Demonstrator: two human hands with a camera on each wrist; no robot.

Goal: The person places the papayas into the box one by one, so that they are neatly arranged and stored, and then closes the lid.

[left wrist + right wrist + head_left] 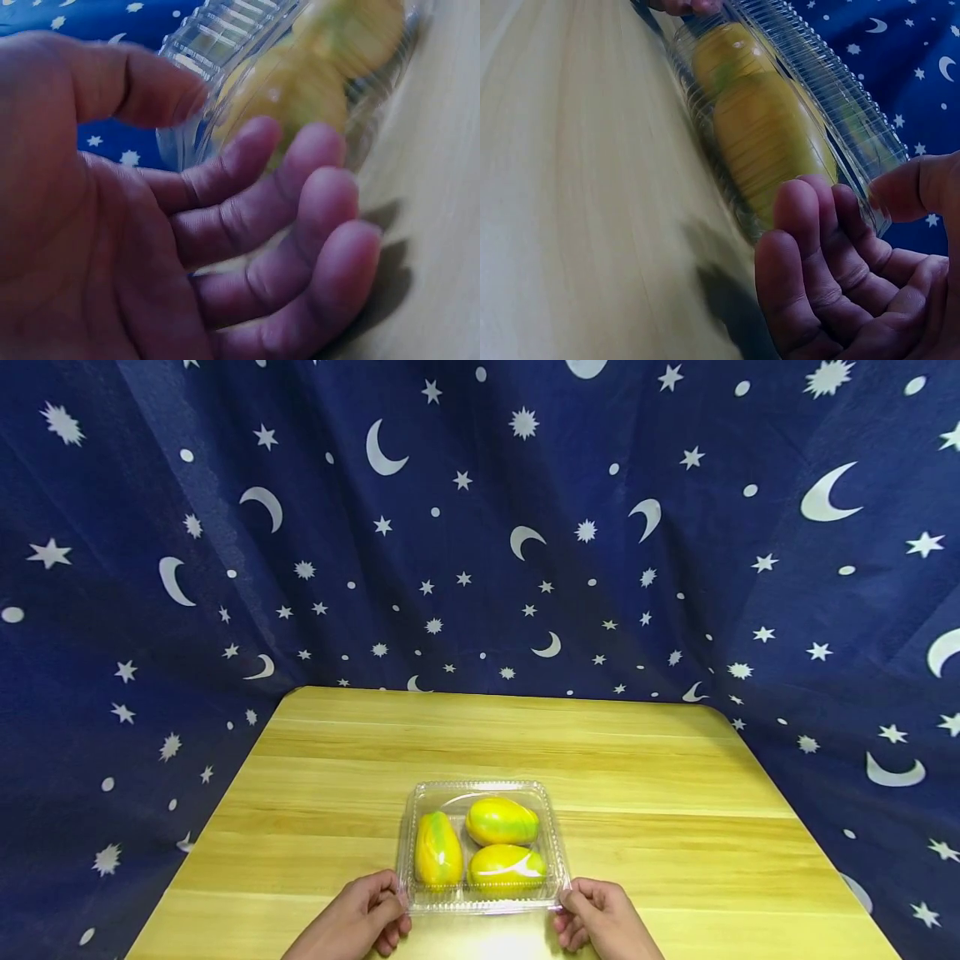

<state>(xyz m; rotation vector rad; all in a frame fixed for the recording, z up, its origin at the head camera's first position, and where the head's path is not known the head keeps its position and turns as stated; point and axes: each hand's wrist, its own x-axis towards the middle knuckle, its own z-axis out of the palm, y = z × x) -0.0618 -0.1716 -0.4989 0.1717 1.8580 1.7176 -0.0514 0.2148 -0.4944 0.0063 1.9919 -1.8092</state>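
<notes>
A clear plastic clamshell box (483, 906) lies at the near middle of the table, its see-through lid over three yellow mango-like fruits with green streaks. One fruit (438, 850) stands lengthwise on the left; the others, an upper fruit (501, 822) and a lower fruit (507, 867), lie crosswise on the right. My left hand (363, 913) pinches the box's near left corner at the rim between thumb and forefinger. At the near right corner, my right hand (602, 917) pinches the rim likewise. Both wrist views show the other fingers loosely curled below the rim.
The light wooden table (337, 777) reaches back and out to both sides of the box. A dark blue curtain (480, 543) with white moons and stars hangs behind the table and along its left and right edges.
</notes>
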